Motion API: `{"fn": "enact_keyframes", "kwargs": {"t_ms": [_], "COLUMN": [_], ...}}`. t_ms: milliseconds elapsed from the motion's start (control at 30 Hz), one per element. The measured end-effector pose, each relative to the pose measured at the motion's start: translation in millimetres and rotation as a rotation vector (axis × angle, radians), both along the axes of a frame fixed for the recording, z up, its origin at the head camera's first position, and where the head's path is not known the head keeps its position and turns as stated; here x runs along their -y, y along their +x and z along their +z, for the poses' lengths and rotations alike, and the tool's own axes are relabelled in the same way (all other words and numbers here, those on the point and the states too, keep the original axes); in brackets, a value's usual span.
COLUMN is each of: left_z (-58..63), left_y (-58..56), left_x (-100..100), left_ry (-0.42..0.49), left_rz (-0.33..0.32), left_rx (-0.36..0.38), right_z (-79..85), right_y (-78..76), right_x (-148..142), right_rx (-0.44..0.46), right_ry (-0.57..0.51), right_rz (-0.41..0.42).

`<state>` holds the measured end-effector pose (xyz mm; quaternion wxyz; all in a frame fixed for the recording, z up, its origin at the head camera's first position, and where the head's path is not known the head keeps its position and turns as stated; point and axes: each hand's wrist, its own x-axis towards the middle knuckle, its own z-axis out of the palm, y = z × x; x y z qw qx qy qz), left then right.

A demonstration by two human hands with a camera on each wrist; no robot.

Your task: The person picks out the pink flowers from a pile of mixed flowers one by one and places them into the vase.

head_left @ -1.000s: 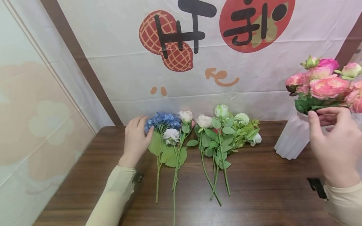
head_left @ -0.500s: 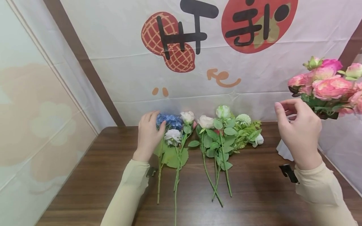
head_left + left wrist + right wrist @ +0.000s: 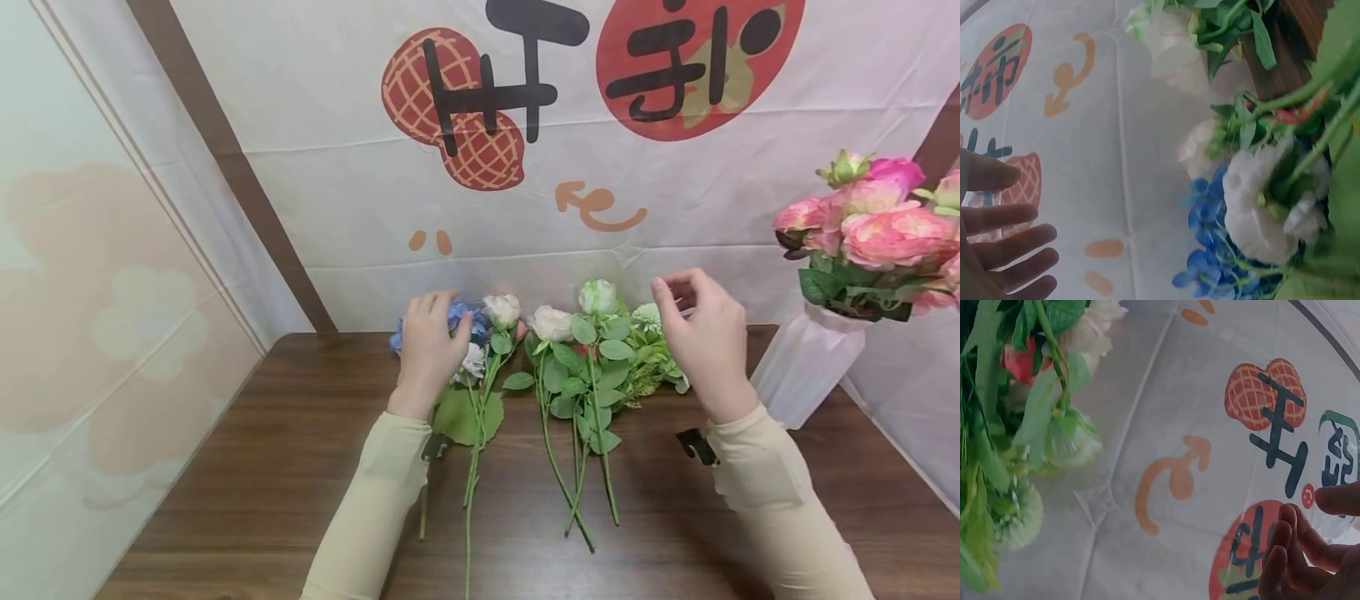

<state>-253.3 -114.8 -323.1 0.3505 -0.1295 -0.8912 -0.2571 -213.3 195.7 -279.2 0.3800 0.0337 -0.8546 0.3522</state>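
My left hand (image 3: 435, 346) hovers over the blue hydrangea (image 3: 397, 337) and hides part of it. Its fingers are spread and hold nothing, as the left wrist view shows. Beside it lie a white flower (image 3: 1260, 212) and a pale rose (image 3: 502, 311). My right hand (image 3: 705, 337) is in the air above the right end of the flower row, fingers bent loosely around nothing. Partly behind it is a green pompom flower (image 3: 647, 317). Between the hands lie a cream rose (image 3: 551, 323) and a greenish-white rose (image 3: 597, 297) with crossing stems.
A white vase (image 3: 802, 358) stands at the right, filled with pink peonies (image 3: 896, 233). Flower stems point toward the front of the brown wooden table (image 3: 247, 492). A printed white cloth (image 3: 337, 208) hangs behind the table.
My right hand has moved left, away from the vase, to above the green flowers. My left hand has shifted right across the hydrangea. The flowers lie as before.
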Motion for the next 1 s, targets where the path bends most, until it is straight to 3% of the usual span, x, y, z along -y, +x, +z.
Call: {"fn": "enact_keyframes", "kwargs": {"t_ms": [333, 567, 800, 1000], "left_z": [-5.2, -14.2, -26.7, -39.1], "left_y": [-13.4, -29.3, -45.5, -55.2], "left_x": [-17.1, -27.3, -33.1, -34.1], "left_ry": [0.03, 0.039, 0.001, -0.065], "left_rz": [-0.015, 0.025, 0.082, 0.108], "left_rx": [0.075, 0.131, 0.186, 0.284], "right_z": [-13.7, -18.2, -15.1, -12.2], "right_y": [-15.8, -20.5, -20.3, -18.4], "right_x": [20.0, 18.8, 10.7, 2.4], "right_rx": [0.073, 0.113, 0.115, 0.13], "right_ry": [-0.036, -0.044, -0.075, -0.122], "right_rz": [0.039, 0.037, 0.03, 0.002]}}
